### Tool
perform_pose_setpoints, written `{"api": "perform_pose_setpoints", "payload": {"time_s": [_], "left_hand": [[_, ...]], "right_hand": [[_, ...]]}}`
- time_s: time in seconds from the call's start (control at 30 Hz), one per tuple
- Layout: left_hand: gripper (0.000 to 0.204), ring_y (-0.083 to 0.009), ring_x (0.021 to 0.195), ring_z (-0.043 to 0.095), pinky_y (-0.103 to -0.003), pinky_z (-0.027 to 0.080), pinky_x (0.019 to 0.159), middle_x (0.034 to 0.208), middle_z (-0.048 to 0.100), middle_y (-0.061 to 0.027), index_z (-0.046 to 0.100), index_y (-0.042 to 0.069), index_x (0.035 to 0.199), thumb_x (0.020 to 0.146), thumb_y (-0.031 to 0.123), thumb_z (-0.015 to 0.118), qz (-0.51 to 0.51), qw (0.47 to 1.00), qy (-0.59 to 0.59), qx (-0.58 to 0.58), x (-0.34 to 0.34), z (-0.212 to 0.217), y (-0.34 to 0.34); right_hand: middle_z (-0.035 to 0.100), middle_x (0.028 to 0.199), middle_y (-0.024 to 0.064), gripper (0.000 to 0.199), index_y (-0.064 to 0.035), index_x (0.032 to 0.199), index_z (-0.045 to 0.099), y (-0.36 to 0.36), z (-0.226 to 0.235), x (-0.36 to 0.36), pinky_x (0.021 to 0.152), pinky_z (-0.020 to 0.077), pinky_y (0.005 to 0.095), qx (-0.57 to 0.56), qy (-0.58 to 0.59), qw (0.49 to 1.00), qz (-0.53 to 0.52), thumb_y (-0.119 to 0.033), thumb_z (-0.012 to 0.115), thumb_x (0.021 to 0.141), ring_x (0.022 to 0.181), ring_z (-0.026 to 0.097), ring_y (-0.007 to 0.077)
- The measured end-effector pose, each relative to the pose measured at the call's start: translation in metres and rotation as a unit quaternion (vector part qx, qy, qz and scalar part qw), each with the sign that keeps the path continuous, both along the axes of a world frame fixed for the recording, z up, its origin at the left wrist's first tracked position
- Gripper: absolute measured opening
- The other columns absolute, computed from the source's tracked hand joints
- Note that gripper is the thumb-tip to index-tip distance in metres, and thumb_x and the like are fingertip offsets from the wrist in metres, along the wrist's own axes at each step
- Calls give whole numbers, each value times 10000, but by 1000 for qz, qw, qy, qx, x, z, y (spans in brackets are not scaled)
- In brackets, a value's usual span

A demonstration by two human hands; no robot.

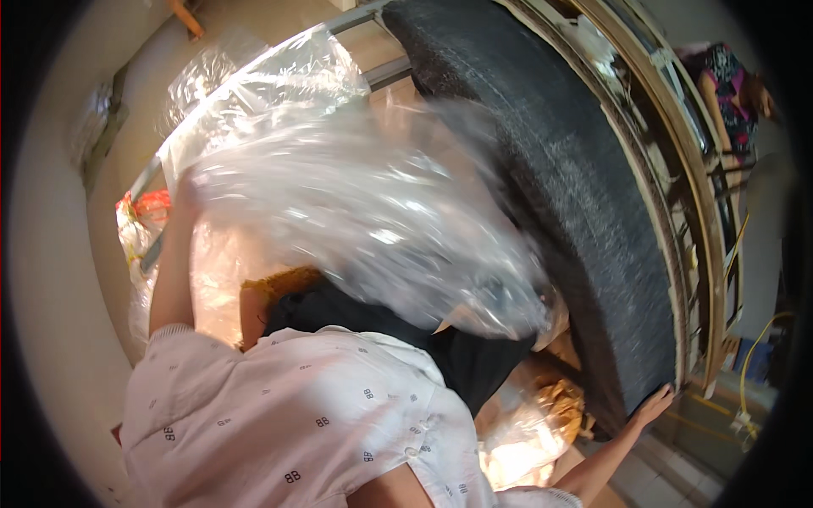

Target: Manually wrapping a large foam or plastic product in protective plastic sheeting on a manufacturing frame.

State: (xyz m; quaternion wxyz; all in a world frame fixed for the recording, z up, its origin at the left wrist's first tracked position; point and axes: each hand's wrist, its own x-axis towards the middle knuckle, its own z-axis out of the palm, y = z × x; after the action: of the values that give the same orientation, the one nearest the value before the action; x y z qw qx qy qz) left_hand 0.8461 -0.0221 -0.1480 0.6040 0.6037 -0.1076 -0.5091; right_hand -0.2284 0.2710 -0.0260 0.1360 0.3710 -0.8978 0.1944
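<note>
A large clear plastic bag (pixel 339 190), smeared by motion, stretches across my lap toward the right. My left hand (pixel 194 183) grips its left end, though the fingers are blurred. My right hand (pixel 652 406) lies with its fingers stretched out on the near right corner of a long surface covered in black cloth (pixel 559 178). Nothing shows in that hand. Black fabric (pixel 474 360) lies over my lap, partly hidden under the bag.
More clear plastic (pixel 288 76) hangs over a metal frame (pixel 360 19) at the far left. A red and white bag (pixel 146 216) is beside my left arm. Crumpled plastic (pixel 525 440) lies below on the right. Wooden rails (pixel 677 110) run beyond the black cloth, and another person (pixel 728 97) is at the far right.
</note>
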Motion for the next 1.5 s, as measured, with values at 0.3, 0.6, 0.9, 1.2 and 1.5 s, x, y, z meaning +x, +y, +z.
{"api": "perform_pose_setpoints", "payload": {"time_s": [0.3, 0.6, 0.9, 1.2, 1.5], "left_hand": [[361, -280, 909, 587, -408, 487, 793, 1031, 597, -144, 569, 24, 1111, 891, 301, 493, -92, 785, -570, 225, 222, 147, 265], [242, -240, 715, 627, -352, 473, 624, 812, 651, -150, 631, 14, 1000, 833, 179, 571, -309, 684, -654, 96, 30, 33, -33], [679, -340, 1131, 497, -367, 397, 953, 1235, 496, -239, 506, -50, 1191, 766, 465, 632, -632, 575, -517, -54, -295, -175, -179], [740, -308, 1163, 439, -368, 385, 955, 1255, 441, -227, 451, -65, 1225, 748, 482, 596, -570, 769, -249, 149, -406, -268, -74], [339, -225, 932, 576, -360, 490, 792, 1043, 585, -116, 557, 15, 1111, 902, 278, 513, -495, 840, 88, 203, -348, -231, -59]], "right_hand": [[487, 1146, 201, 487, 38, 1172, 481, -1, 3, 1, 924, 348, 385, 11, -16, 1000, -16, -389, 392, 955, 1049, 473, 338], [467, 1206, 264, 539, 84, 1233, 430, -3, 7, 18, 959, 333, 391, 67, -34, 997, -24, -374, 409, 950, 1105, 451, 365], [400, 1328, 216, 586, 15, 1306, 410, -10, 20, 65, 1016, 287, 395, 64, -36, 995, -74, -440, 380, 937, 1209, 389, 344], [400, 1332, 189, 577, -9, 1314, 415, -19, 21, 78, 1021, 287, 383, 46, -66, 992, -99, -442, 392, 933, 1224, 385, 321], [444, 1312, 169, 536, -5, 1286, 451, -18, 15, 70, 1024, 287, 351, 45, -35, 997, -54, -408, 431, 933, 1214, 408, 291]]}}
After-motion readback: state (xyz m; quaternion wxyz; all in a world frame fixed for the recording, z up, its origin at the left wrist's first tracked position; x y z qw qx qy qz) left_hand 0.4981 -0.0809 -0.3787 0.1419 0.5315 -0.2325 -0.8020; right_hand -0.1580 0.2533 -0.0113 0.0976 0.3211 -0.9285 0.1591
